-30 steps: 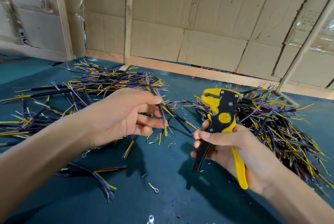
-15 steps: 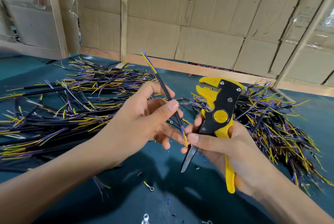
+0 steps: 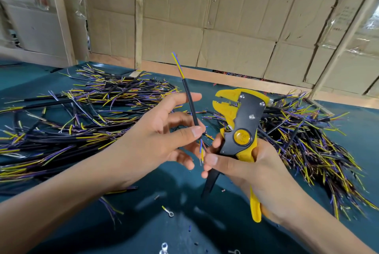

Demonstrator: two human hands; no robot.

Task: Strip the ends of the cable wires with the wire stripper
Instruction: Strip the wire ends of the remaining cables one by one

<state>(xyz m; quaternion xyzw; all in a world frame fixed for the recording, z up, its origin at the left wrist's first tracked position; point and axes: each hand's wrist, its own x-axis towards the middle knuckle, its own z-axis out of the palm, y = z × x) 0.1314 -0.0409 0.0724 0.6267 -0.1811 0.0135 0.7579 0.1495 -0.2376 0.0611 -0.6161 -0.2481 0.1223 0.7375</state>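
The left hand (image 3: 162, 134) pinches a short black cable (image 3: 191, 108) between thumb and fingers near the cable's lower end, with the index finger stretched out behind the sheath. The cable stands nearly upright, leaning a little toward 11 o'clock, at the middle of the view. Its top end shows loose yellow and blue wires (image 3: 177, 64) fanning out of the sheath; its bottom end shows more yellow and blue wires (image 3: 202, 152) hanging down between the two hands, just beside the right thumb.

The right hand (image 3: 252, 169) grips a yellow and black wire stripper (image 3: 240, 130), fingers curled round its handles, thumb lying across the front toward the cable's lower wires. The tool's yellow head points up toward 12 o'clock, and its toothed mouth faces left, slightly parted. One yellow handle sticks out below the palm toward 6 o'clock; a dark handle or blade points down at 7 o'clock.

On the dark teal tabletop (image 3: 143, 229) a heap of cut cables (image 3: 71, 122) lies at 9 o'clock, and a second heap (image 3: 307, 143) lies at 3 o'clock behind the right hand. A small ring terminal (image 3: 168, 211) lies at 6 o'clock, with bits of insulation scattered near it. Cardboard panels (image 3: 225, 28) close off the far side at 12 o'clock.
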